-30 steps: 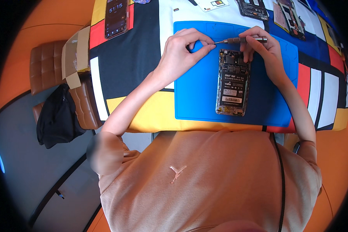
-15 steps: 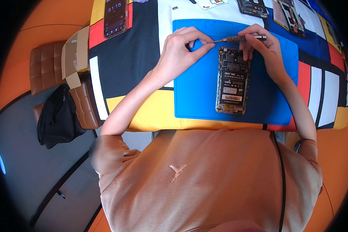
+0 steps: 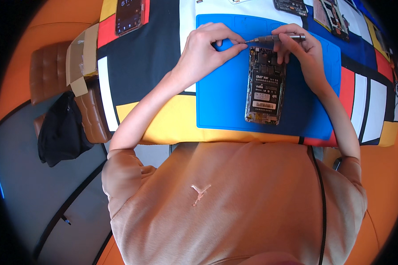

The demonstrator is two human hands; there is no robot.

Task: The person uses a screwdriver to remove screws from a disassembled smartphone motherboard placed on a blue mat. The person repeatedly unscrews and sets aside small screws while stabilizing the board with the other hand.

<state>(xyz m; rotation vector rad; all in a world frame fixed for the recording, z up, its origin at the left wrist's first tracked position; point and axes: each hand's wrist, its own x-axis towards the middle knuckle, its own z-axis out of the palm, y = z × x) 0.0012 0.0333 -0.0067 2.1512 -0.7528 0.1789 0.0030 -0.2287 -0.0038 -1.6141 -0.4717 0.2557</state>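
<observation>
My right hand (image 3: 301,49) is closed round a slim metallic screwdriver (image 3: 266,39), held nearly level with its tip toward the left. At that tip the thumb and forefinger of my left hand (image 3: 208,47) are pinched together; whatever is between them is too small to make out. Just below the screwdriver lies an opened smartphone (image 3: 264,86), its black battery and circuit board exposed. My right fingertips hang over the phone's upper right corner; whether they touch it I cannot tell. The phone rests on a blue work mat (image 3: 221,106).
A phone with a lit screen (image 3: 129,17) lies at the far left of the patterned tablecloth (image 3: 146,57). More opened phone parts (image 3: 331,18) lie at the far right. Left of the table, an open cardboard box (image 3: 89,55) and a black cloth item (image 3: 63,130) sit by brown seats.
The table and everything on it sit slightly higher in the picture. Both hands keep nearly the same pose, and the screwdriver lies a little more level at my left fingertips.
</observation>
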